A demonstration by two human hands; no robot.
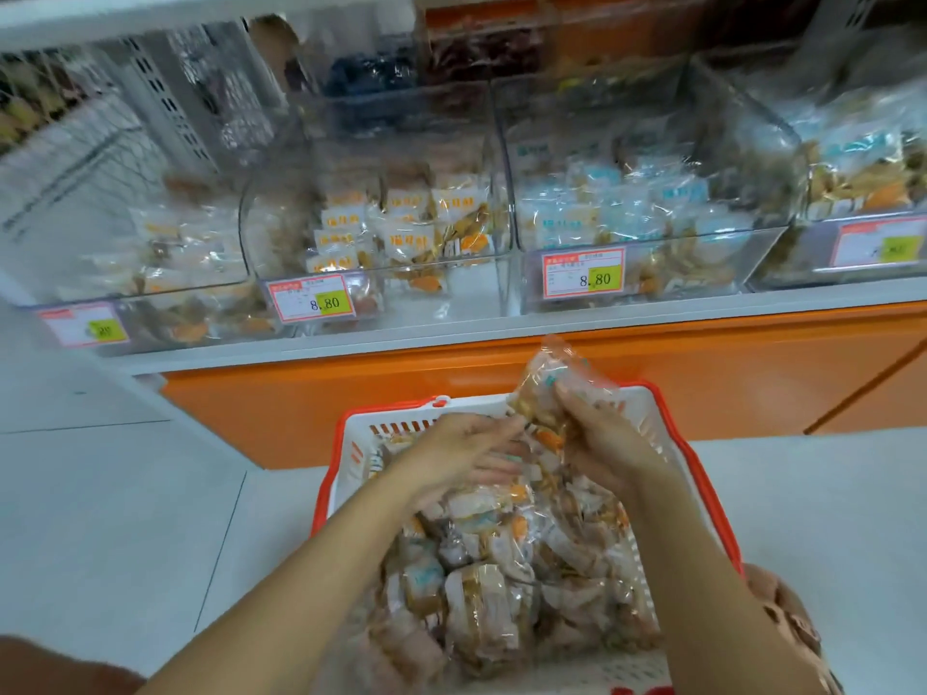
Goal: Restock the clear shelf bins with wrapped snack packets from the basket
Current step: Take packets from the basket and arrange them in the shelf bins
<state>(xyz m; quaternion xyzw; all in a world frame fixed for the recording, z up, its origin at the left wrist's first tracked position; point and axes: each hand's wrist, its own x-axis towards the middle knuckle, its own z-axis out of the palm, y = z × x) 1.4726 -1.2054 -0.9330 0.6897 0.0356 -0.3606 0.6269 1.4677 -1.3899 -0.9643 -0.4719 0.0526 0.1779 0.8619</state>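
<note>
**Desk:** How far along is the restock?

**Me:** Not far, I'd judge. The basket (700,474) at lower centre is heaped with packets (481,584), so most of the stock is left to move. The clear bins across the upper half all hold some goods, and none looks full to the top.

**Desk:** And the hands?

**Me:** The right hand (609,443) is curled round a bunch of packets (552,383), held just above the basket's far rim and below the shelf edge. The left hand (456,453) lies palm down on the heap, fingers stretched toward that bunch. I cannot tell whether they pinch a wrapper.

**Desk:** Which bin takes them?

**Me:** Only a guess, as my feed is smeared. The bunch shows orange print and a touch of blue. The middle bin (451,288) holds orange-printed packets, and the bin to its right (727,288) holds blue-printed ones.

**Desk:** Anything readable?

**Me:** Two price tags. The middle tag (313,301) reads 8.80, and so does the right-hand tag (584,275). The far-left tag (85,326) and the far-right tag (878,243) are too blurred to read. I can make out no brand on the wrappers.
</note>
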